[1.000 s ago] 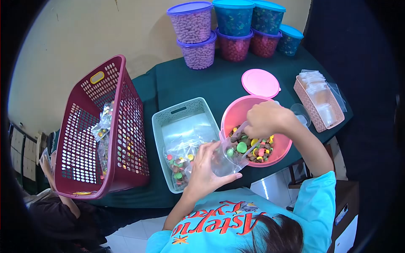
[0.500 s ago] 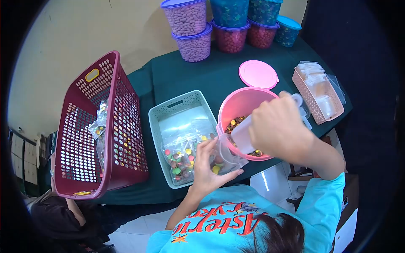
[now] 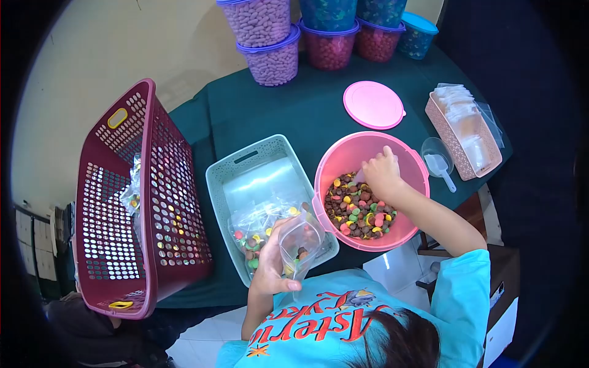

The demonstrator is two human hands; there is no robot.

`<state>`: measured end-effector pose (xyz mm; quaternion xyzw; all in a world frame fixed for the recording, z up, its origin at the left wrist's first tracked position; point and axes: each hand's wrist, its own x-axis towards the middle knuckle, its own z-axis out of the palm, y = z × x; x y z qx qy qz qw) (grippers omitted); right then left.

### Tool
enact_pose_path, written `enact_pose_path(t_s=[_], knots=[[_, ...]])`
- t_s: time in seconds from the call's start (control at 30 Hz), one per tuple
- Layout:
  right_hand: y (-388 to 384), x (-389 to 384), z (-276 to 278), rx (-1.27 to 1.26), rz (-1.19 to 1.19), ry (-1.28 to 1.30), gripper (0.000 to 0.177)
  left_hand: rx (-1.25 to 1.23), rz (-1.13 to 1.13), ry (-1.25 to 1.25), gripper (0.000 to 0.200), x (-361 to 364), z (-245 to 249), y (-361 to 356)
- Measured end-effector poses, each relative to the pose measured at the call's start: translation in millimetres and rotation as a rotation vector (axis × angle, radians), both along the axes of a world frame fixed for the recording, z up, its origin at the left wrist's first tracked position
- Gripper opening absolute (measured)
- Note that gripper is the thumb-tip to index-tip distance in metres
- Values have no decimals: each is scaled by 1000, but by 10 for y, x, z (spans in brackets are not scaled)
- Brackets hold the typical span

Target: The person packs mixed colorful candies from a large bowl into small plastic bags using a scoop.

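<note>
My left hand [image 3: 270, 267] is wrapped round an open clear plastic bag [image 3: 302, 242] with a few coloured round pieces at its bottom. It is over the near right part of a pale green tray [image 3: 215, 190], where filled clear bags [image 3: 254, 227] lie. My right hand [image 3: 381, 175] reaches into the pink tub [image 3: 417, 165], its fingers closed round the handle of a pinkish scoop [image 3: 359, 177]. Most of the scoop is hidden by the hand and the pieces. Brown, yellow, green and pink round pieces [image 3: 362, 214] cover the tub's bottom.
A maroon basket [image 3: 150, 245] holding filled bags stands left. Behind lie a pink lid [image 3: 373, 105] and stacked lidded tubs [image 3: 270, 61]. At right are a small scoop [image 3: 438, 164] on a round clear dish and a pink basket [image 3: 454, 138] of empty bags. Another person's dark sleeve [image 3: 80, 325] shows lower left.
My right hand has moved from above the bag back down into the pink tub, with the scoop. My left hand has shifted left and down with the bag. The view has shifted slightly.
</note>
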<state>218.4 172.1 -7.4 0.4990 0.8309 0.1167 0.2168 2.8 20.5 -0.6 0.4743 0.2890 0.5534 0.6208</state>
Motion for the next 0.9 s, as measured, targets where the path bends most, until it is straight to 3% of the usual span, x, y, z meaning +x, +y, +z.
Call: enact_pose_path(t_s=[0.13,0.2,0.23,0.43,0.5,0.57,0.6,0.7,0.9], knots=[[8,-27,-57,133,116,102,12,-138,-179,-101,99,2,12,113],[9,-62,-116,220,313,180,10,-80,-218,-42,99,61,-19,221],[17,-84,-116,222,304,182,10,-23,-245,16,99,99,-31,265],[116,-279,-80,44,387,-49,10,-132,-229,-36,96,144,-107,291],[101,-282,-193,130,404,-36,10,-154,-208,-99,97,135,-150,323],[51,-298,-207,262,349,-170,11,-241,-249,-302,100,121,-199,376],[52,-313,-203,162,305,-219,13,-264,-150,-223,102,148,-130,389],[81,-338,-159,-68,180,-378,11,-219,-150,-170,104,150,-178,439],[127,-339,-188,-311,-62,-623,13,-207,-126,-120,104,173,-81,451]])
